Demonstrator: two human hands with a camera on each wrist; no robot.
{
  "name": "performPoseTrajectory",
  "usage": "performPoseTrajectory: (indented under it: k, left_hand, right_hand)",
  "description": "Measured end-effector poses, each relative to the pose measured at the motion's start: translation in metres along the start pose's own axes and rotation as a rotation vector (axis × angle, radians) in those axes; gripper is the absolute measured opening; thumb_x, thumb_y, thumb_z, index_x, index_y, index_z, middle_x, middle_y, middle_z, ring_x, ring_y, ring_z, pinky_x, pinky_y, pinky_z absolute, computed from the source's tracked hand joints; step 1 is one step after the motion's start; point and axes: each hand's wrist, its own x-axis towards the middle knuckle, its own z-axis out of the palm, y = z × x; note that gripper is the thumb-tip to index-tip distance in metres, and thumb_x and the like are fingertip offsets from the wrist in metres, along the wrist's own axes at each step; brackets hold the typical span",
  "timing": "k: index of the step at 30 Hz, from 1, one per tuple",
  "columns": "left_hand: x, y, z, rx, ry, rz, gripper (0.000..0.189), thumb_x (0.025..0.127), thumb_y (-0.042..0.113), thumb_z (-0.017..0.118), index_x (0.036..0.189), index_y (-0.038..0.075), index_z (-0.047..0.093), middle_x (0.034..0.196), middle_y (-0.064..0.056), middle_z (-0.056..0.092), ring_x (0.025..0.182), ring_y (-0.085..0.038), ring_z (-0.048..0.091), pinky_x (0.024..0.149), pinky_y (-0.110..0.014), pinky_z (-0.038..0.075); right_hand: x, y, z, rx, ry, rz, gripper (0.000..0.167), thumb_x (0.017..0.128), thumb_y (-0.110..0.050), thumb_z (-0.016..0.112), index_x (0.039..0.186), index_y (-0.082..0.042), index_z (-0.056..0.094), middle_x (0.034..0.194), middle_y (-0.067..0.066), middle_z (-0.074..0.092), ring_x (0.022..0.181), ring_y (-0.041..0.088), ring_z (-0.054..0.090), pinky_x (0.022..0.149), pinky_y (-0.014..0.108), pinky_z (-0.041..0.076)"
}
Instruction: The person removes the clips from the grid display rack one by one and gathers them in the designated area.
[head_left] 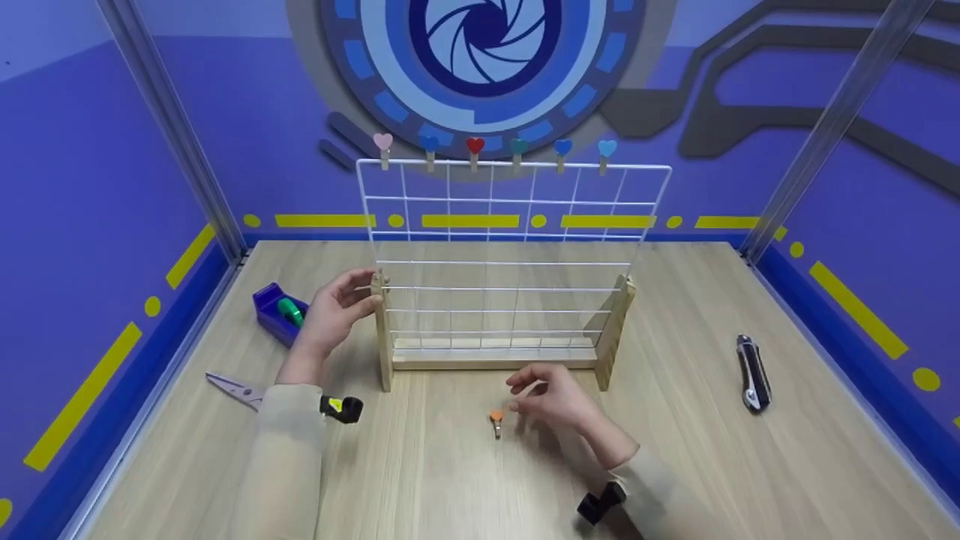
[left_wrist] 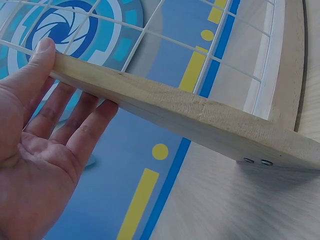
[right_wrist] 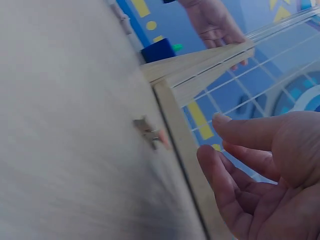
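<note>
A white wire grid [head_left: 450, 263] stands upright in a wooden frame, with several heart-topped clothespins, among them a red one [head_left: 475, 147], clipped along its top wire. My left hand [head_left: 330, 315] grips the top of the left wooden post [left_wrist: 160, 102], thumb on one side and fingers on the other. In front of the frame, a small clothespin with an orange heart [head_left: 496, 418] lies on the table. Just right of it hovers my right hand [head_left: 559, 401]; its thumb and bent fingers are apart with nothing between them in the right wrist view.
At the left lie scissors [head_left: 238, 390], partly covered by the left sleeve, and a purple holder [head_left: 268, 301] with a green piece in it. A utility knife [head_left: 753, 375] lies on the right side of the table. Printed walls enclose the table at the back and sides.
</note>
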Motion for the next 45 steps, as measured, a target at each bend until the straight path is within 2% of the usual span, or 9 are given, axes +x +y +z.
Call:
performPoseTrajectory:
  k: [2, 9, 14, 18, 25, 32, 38, 41, 45]
  left_hand:
    - [0.000, 0.000, 0.000, 0.002, 0.003, -0.002, 0.047, 0.100, 0.013, 0.068, 0.145, 0.007, 0.054, 0.142, -0.018, 0.061, 0.127, -0.024, 0.061, 0.098, -0.020, 0.056]
    - [0.001, -0.001, -0.001, 0.002, 0.006, -0.005, 0.048, 0.099, 0.016, 0.069, 0.145, 0.009, 0.055, 0.143, -0.015, 0.061, 0.130, -0.027, 0.060, 0.100, -0.022, 0.056]
    - [0.000, 0.000, 0.000, 0.004, 0.000, -0.004, 0.049, 0.098, 0.017, 0.070, 0.144, 0.009, 0.055, 0.142, -0.014, 0.062, 0.130, -0.027, 0.060, 0.100, -0.023, 0.056]
    - [0.000, 0.001, 0.000, 0.008, -0.001, -0.006, 0.049, 0.099, 0.016, 0.070, 0.145, 0.010, 0.055, 0.142, -0.015, 0.062, 0.130, -0.028, 0.061, 0.100, -0.024, 0.056]
    - [0.001, -0.002, 0.000, 0.014, 0.002, -0.005, 0.049, 0.100, 0.015, 0.068, 0.146, 0.009, 0.054, 0.142, -0.015, 0.061, 0.129, -0.026, 0.061, 0.099, -0.022, 0.056]
    - [0.001, -0.003, 0.002, -0.028, 0.003, 0.014, 0.048, 0.099, 0.009, 0.067, 0.145, 0.005, 0.054, 0.141, -0.019, 0.060, 0.123, -0.018, 0.063, 0.095, -0.018, 0.056]
    - [0.002, -0.005, 0.002, -0.020, 0.002, 0.006, 0.048, 0.100, 0.013, 0.068, 0.145, 0.006, 0.054, 0.142, -0.018, 0.060, 0.124, -0.019, 0.062, 0.095, -0.017, 0.056]
    - [0.002, -0.005, 0.001, -0.027, 0.001, 0.007, 0.048, 0.100, 0.011, 0.068, 0.145, 0.005, 0.054, 0.142, -0.018, 0.060, 0.123, -0.017, 0.062, 0.095, -0.018, 0.056]
    - [0.003, -0.005, 0.001, -0.031, 0.002, 0.008, 0.047, 0.100, 0.010, 0.068, 0.145, 0.004, 0.054, 0.142, -0.019, 0.060, 0.121, -0.014, 0.063, 0.096, -0.018, 0.056]
  right_hand:
    - [-0.001, -0.006, -0.007, -0.023, 0.004, -0.023, 0.029, 0.085, -0.006, 0.081, 0.111, 0.005, 0.072, 0.104, 0.017, 0.074, 0.084, 0.016, 0.068, 0.072, 0.020, 0.055]
    - [-0.004, -0.034, -0.040, 0.017, 0.044, -0.045, 0.032, 0.088, -0.006, 0.080, 0.115, 0.006, 0.070, 0.109, 0.024, 0.073, 0.085, 0.015, 0.068, 0.073, 0.020, 0.059]
    - [-0.012, -0.061, -0.073, -0.016, 0.127, -0.116, 0.030, 0.088, -0.006, 0.079, 0.116, 0.003, 0.072, 0.109, 0.021, 0.073, 0.085, 0.014, 0.067, 0.074, 0.019, 0.057]
    - [-0.017, -0.086, -0.097, 0.012, 0.205, -0.172, 0.030, 0.088, -0.001, 0.078, 0.116, 0.005, 0.071, 0.108, 0.022, 0.073, 0.082, 0.009, 0.068, 0.073, 0.018, 0.058]
    - [-0.019, -0.127, -0.133, 0.133, 0.346, -0.312, 0.029, 0.086, 0.011, 0.074, 0.114, 0.013, 0.068, 0.099, -0.002, 0.076, 0.082, 0.008, 0.070, 0.071, 0.019, 0.059]
    - [-0.013, -0.168, -0.166, 0.250, 0.396, -0.483, 0.027, 0.086, 0.016, 0.071, 0.112, 0.016, 0.066, 0.099, 0.004, 0.077, 0.087, 0.012, 0.073, 0.077, 0.020, 0.061]
    - [0.001, -0.199, -0.194, 0.173, 0.438, -0.562, 0.026, 0.090, 0.002, 0.076, 0.115, 0.009, 0.070, 0.105, 0.006, 0.077, 0.095, 0.015, 0.072, 0.083, 0.019, 0.059]
    - [0.011, -0.211, -0.208, 0.096, 0.456, -0.544, 0.028, 0.091, -0.004, 0.077, 0.117, 0.004, 0.071, 0.107, 0.003, 0.077, 0.098, 0.014, 0.071, 0.087, 0.017, 0.057]
    - [0.027, -0.221, -0.224, -0.011, 0.436, -0.462, 0.031, 0.092, -0.011, 0.078, 0.121, -0.002, 0.071, 0.110, -0.003, 0.077, 0.102, 0.009, 0.071, 0.090, 0.014, 0.056]
